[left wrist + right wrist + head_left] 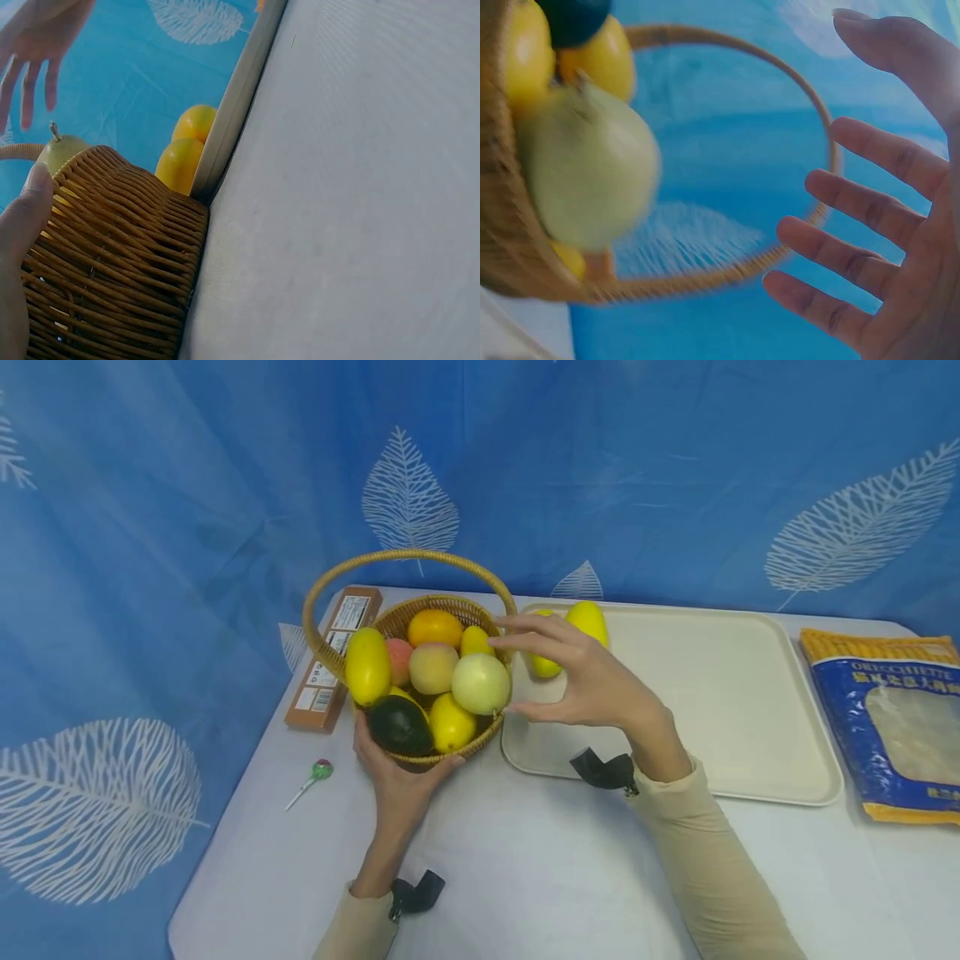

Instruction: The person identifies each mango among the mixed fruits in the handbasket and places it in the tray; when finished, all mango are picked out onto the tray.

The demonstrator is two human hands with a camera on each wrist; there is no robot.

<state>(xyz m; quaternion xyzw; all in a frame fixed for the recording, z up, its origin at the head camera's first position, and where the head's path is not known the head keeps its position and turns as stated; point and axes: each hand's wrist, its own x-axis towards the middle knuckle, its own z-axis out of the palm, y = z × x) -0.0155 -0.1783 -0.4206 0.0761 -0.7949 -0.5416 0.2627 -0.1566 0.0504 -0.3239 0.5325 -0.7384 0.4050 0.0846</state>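
Observation:
A wicker basket (420, 758) with a tall handle is heaped with fruit. My left hand (397, 785) holds the basket at its near side, the thumb (30, 202) close to the rim in the left wrist view. At the right rim lies a pale green pear (481, 684), stem showing in the right wrist view. My right hand (581, 668) is just right of it, fingers spread, nothing in them. Around the pear are a peach (433, 668), a lemon (453, 724), a dark green avocado (401, 726), an orange fruit (435, 627) and a long yellow fruit (367, 666).
A cream tray (712, 693) lies right of the basket, with two yellow fruits (587, 620) at its far left corner, partly behind my right hand. A blue pasta bag (892, 727) lies at the far right. Left are a brown box (315, 697) and a lollipop (321, 769).

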